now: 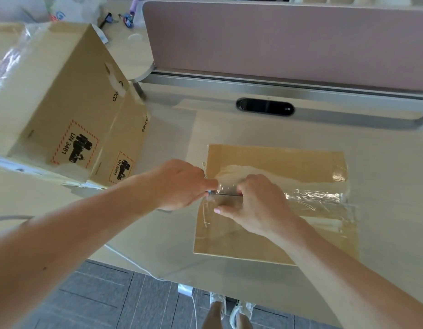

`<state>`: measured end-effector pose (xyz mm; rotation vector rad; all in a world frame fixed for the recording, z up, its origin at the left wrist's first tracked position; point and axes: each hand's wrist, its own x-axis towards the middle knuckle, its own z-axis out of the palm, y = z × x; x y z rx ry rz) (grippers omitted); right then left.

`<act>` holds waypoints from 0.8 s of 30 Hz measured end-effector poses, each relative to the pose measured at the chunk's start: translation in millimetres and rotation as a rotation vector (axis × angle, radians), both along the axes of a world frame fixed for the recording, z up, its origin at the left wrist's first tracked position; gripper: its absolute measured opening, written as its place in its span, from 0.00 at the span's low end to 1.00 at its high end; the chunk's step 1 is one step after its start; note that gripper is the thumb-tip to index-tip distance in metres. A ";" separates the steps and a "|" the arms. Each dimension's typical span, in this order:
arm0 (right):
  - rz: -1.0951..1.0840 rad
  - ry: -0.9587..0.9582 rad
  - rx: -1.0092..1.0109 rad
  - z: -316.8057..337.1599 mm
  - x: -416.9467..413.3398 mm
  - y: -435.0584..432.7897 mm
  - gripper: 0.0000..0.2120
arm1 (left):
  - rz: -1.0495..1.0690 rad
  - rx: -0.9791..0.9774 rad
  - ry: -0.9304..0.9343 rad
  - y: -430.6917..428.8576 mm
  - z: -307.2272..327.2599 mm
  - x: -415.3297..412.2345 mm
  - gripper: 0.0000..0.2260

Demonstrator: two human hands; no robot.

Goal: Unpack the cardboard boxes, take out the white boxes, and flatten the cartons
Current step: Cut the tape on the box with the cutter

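A small blue-tipped object (209, 192), mostly hidden, was pinched in the curled left hand (179, 184) at the seam of the taped carton (277, 160), which lay flat on the desk (229, 124). The right hand (255, 205) was laid on the clear tape (312, 195); whether it pinched or merely pressed could not be told. Left of the taped carton, stacked cartons (63, 103) were marked "PICO" and "UN 3481".

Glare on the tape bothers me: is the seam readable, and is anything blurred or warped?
Head view: glare whitens the tape right of the right hand; a dark line, likely the seam, shows beside the left hand; boxes at left slightly blurred; wide lens bows the divider.
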<state>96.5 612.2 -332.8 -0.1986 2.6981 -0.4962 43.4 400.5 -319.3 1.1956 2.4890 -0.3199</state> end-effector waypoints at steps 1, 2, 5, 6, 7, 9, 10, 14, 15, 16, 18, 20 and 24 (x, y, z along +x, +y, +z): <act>-0.012 -0.012 -0.024 -1.3 0.7 0.3 0.28 | -0.004 -0.009 -0.003 1.3 1.1 -0.1 0.09; -0.038 -0.024 -0.070 -2.8 1.2 1.3 0.27 | -0.006 -0.025 -0.005 3.3 2.9 0.0 0.10; -0.106 -0.024 -0.179 -7.1 3.3 5.8 0.26 | 0.006 -0.076 -0.038 7.5 8.7 1.2 0.11; -0.107 -0.016 -0.194 -8.2 4.4 6.0 0.26 | 0.004 -0.087 -0.048 8.9 11.2 1.3 0.11; -0.105 -0.006 -0.210 -9.3 4.7 5.6 0.26 | -0.008 -0.104 -0.049 10.7 13.1 0.9 0.11; -0.102 0.015 -0.231 -10.4 5.9 5.8 0.25 | -0.014 -0.118 -0.049 14.1 16.5 -1.0 0.11; -0.102 0.027 -0.244 -10.8 7.1 6.7 0.26 | -0.018 -0.141 -0.055 11.6 16.6 -1.5 0.10; -0.087 0.078 -0.299 -10.2 8.0 13.1 0.26 | 0.030 -0.292 -0.138 -28.1 14.8 6.4 0.09; -0.073 0.095 -0.291 -10.3 8.0 12.5 0.26 | 0.069 -0.223 -0.117 -37.8 15.7 6.4 0.09; -0.078 0.111 -0.283 -10.7 7.8 13.2 0.26 | 0.088 -0.137 -0.068 -40.8 17.4 2.4 0.09; -0.087 0.104 -0.280 -11.0 10.8 13.7 0.25 | 0.122 -0.028 -0.014 -37.3 22.5 -2.6 0.06; -0.102 0.099 -0.296 -9.8 10.0 13.6 0.23 | 0.188 0.018 -0.026 -27.6 23.6 -1.8 0.04; -0.105 0.106 -0.279 -6.0 7.2 13.7 0.20 | 0.389 0.178 -0.107 -19.8 18.3 9.2 0.07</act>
